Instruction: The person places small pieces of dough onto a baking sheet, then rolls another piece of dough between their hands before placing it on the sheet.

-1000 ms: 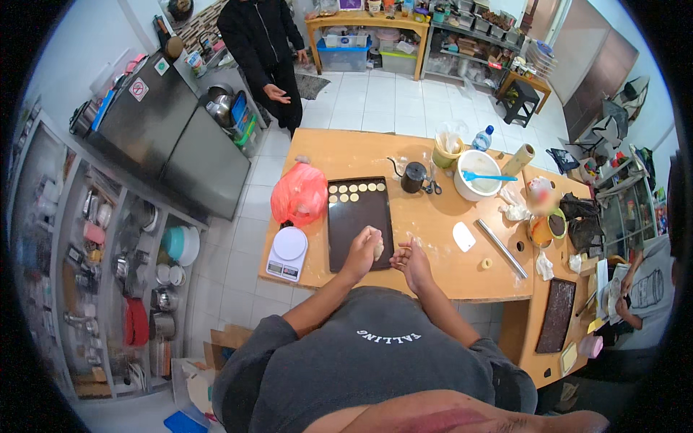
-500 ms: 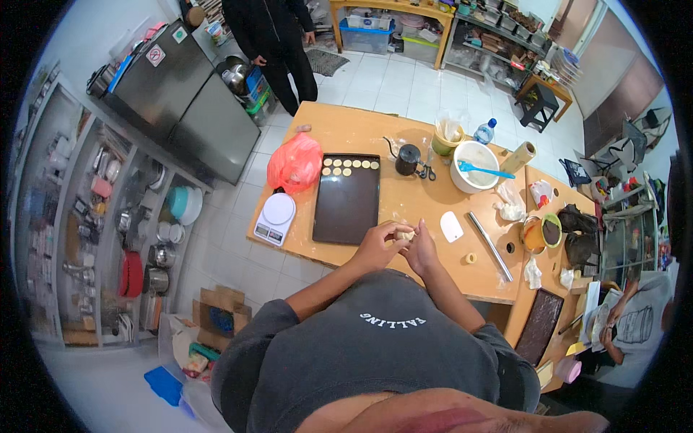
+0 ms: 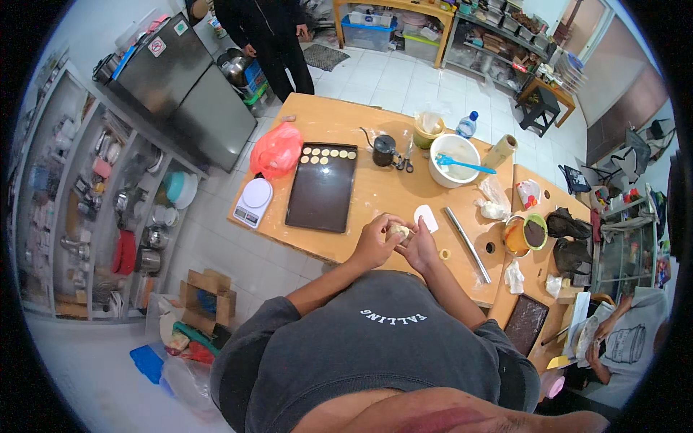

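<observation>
Head view: left hand [image 3: 373,244] and right hand [image 3: 421,249] cup a dough piece [image 3: 399,232], grip clenched lightly; judged soft, light, easily deformed.

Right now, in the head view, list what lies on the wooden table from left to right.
White kitchen scale → dark baking tray → black kettle → white mixing bowl → metal rolling pin → orange bowl of dark filling.

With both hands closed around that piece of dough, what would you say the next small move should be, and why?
Probably carry the dough piece to the dark baking tray and set it beside the row of pale rounds. The left hand and right hand cup it together above the wooden table, and the tray holds only one row at its far edge, the rest bare.
</observation>
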A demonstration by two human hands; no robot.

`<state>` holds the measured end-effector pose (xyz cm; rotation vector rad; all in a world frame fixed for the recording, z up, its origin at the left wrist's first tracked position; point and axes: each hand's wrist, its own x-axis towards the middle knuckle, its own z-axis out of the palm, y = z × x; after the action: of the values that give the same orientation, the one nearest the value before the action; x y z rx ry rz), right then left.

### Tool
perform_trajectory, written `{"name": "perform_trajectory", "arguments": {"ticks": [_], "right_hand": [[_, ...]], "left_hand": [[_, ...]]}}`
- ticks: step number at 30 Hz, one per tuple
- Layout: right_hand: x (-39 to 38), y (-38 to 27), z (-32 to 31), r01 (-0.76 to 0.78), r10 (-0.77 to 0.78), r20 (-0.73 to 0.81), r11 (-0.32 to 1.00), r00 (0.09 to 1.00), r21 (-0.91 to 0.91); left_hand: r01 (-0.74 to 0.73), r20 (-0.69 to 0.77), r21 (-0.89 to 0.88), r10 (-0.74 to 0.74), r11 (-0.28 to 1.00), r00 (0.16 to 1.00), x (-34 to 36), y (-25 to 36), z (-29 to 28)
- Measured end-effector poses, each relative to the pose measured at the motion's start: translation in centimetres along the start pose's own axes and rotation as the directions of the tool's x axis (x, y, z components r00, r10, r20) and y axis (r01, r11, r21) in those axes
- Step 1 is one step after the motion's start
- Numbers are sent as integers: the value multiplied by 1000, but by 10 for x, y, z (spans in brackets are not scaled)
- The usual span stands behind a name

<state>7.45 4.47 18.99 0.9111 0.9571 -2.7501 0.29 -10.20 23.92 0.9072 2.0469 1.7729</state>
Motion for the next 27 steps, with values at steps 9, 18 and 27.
{"name": "perform_trajectory", "arguments": {"ticks": [9,18,27], "right_hand": [[-35,-27,-53,-9,-10,124,989,992,150],[-43,-29,-80,179,-176,104,984,979,-16],[-79,-48,-28,635,-733,308,213,606,-743]], "left_hand": [[48,86,20,-50,999,995,-3,31,58],[-193,-26,169,200,966,979,-4,19,66],[452,176,-379,-416,807,892,-1,-51,80]]}}
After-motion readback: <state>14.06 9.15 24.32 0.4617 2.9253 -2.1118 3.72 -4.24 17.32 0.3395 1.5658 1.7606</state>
